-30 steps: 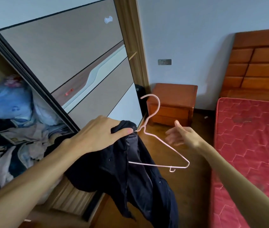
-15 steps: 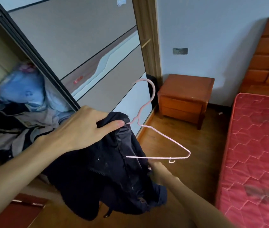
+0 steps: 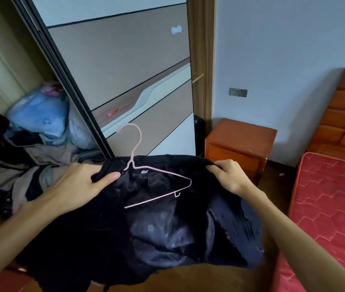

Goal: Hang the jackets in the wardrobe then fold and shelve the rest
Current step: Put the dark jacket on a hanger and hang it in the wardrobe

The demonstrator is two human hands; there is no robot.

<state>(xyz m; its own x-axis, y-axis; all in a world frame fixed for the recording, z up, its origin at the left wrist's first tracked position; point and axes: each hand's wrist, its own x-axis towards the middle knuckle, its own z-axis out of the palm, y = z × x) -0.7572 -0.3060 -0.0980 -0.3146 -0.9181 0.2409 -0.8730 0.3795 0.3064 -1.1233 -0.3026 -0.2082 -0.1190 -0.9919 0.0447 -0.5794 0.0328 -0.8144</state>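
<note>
Threading the pink wire hanger into the dark jacket was the step in hand, as far as I could judge. The jacket hung spread between both hands in front of the open wardrobe, lining towards the camera, its lower half drooping above the wooden floor. The left hand gripped it near the collar, thumb laid flat along the cloth and the other digits curled out of sight beneath. The hanger's neck stood just beside that thumb, hook upright. The right hand pinched the top edge at the far shoulder, its fingers bunched together over a fold. One arm of the hanger lay bare across the lining, its tip short of the right hand. The other arm vanished under the cloth by the left hand, and whether it sat in a shoulder could not be told.

To do this well, the right hand would probably need to draw its shoulder over the exposed tip while the left held neck and collar steady, so the thin wire did not twist or slip out. The lining looked slick, so the jacket might slide off a lopsided hanger. Centring the collar at the neck seemed wise before lifting it to the rail, which was not in view. A heap of loose clothes lay inside the wardrobe beside the sliding door, not yet folded.
</note>
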